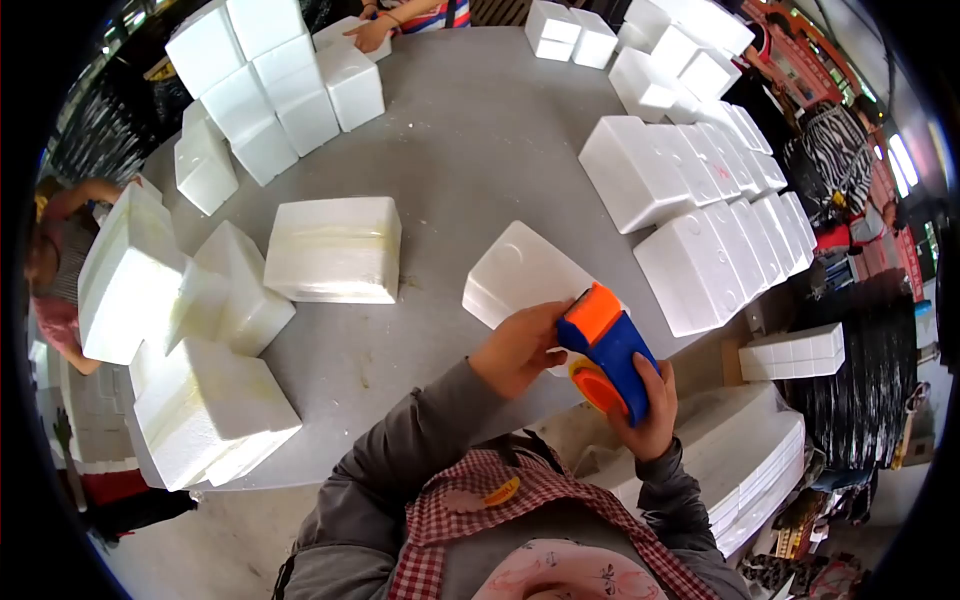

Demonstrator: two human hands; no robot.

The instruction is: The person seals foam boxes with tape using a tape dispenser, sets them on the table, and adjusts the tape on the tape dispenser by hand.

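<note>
A blue and orange tape dispenser [622, 362] is held in front of my body, above the table's near edge. My right hand [645, 412] wraps round its blue lower part. At its orange front end, the fingers of my left hand [520, 348] are bent closed against it; a strip of tape between them cannot be made out. Just beyond my hands lies a white foam box [525, 272], partly hidden by the left hand and the dispenser. A single white foam box [333, 250] with a yellowish tape band rests to the left.
Foam boxes [205, 420] are piled along the grey table's [470, 130] left edge. More stacks stand at the back left [270, 85] and on the right [690, 260]. Wrapped foam pieces [750, 470] lie below the right side. Other people's hands [372, 35] show at the far and left edges.
</note>
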